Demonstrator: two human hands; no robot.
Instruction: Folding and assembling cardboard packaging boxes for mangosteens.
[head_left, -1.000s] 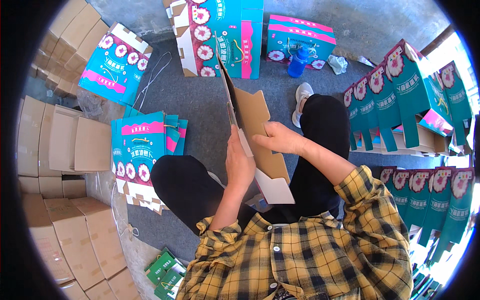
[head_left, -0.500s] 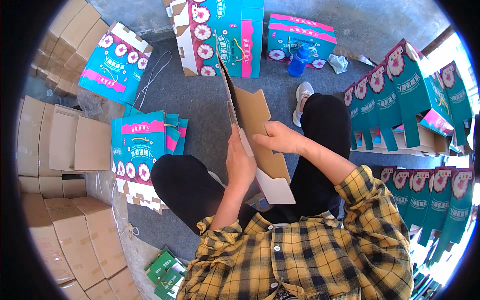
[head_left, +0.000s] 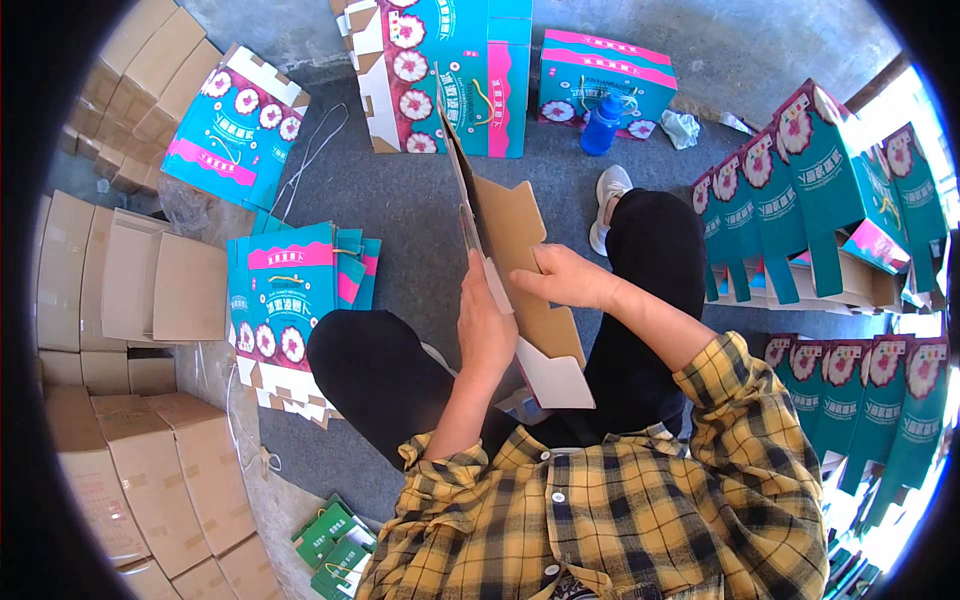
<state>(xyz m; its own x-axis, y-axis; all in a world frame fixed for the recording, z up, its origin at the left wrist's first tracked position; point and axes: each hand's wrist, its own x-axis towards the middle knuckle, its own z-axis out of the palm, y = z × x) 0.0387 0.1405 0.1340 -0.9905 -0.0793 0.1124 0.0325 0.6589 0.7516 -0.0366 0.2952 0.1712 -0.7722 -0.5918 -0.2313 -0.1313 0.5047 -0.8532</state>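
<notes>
Between my knees I hold a partly folded cardboard carton (head_left: 513, 222) upright, its plain brown inside facing right and a white flap (head_left: 558, 382) at its near end. Its printed outer side is turned mostly away. My left hand (head_left: 486, 325) is closed on the left side of the carton, fingers along a pale panel edge. On the other side, my right hand (head_left: 568, 276) grips the brown panel, with a finger or thumb lying on its inner face. Some of the fingers are hidden by the panels.
Flat teal printed cartons (head_left: 285, 300) lie stacked beside my left knee. A large teal carton (head_left: 460, 75), a handled box (head_left: 608, 85) and a blue bottle (head_left: 601, 125) stand ahead. Rows of opened teal cartons (head_left: 820, 180) fill the right; brown boxes (head_left: 165, 470) are piled left.
</notes>
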